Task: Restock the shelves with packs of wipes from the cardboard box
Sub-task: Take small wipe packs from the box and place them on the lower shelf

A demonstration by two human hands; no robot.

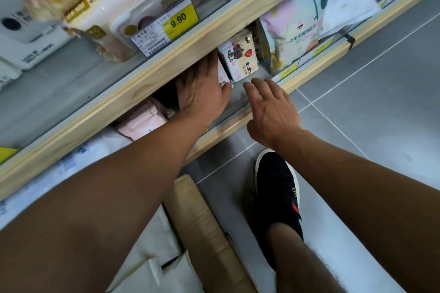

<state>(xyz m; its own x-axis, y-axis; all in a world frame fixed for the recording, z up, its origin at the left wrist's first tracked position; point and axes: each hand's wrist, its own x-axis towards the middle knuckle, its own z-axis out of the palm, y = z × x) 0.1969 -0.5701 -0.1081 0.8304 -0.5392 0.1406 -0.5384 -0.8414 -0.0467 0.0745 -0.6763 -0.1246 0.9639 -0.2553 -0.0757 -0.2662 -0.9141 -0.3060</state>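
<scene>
Wipes pack (240,57), white with a cartoon bear print, stands upright on the lower shelf (316,64), just under the wooden edge of the upper shelf (147,78). Your left hand (202,93) reaches into that lower shelf beside the pack, palm down, fingers straight and hidden past the knuckles; whether it touches the pack I cannot tell. Your right hand (269,112) hovers at the shelf's front lip, fingers spread and relaxed, holding nothing. Below, the cardboard box (202,226) sits on the tiled floor next to your black shoe (276,195).
</scene>
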